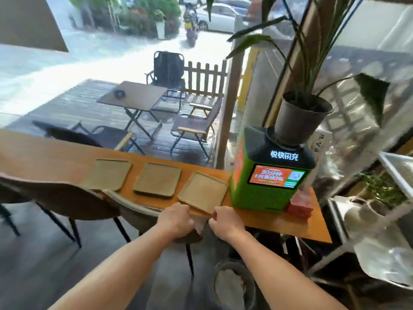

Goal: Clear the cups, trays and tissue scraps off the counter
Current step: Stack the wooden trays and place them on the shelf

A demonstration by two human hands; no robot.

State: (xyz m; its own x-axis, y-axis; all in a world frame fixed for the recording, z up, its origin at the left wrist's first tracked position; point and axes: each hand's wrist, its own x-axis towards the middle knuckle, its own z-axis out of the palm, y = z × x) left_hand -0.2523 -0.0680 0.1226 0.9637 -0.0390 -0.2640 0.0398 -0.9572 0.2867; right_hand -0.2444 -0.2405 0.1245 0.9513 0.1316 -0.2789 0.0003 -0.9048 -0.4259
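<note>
A green charging box (268, 186) stands at my one o'clock, its screen lit orange, with a grey plant pot (299, 121) on its black top. A small red box (299, 208) sits just beside it, at its four o'clock. A brown chair (73, 198) is at my ten o'clock. Out on the deck at twelve, a folding table (134, 95) stands between camp chairs (167, 68), with a picket fence (205, 77) behind. A motorbike (191, 25) and a white car (221, 17) are parked farther off.

Café; trays (157, 183) on counter (55, 157) (terrace chairs (196, 128))
</note>
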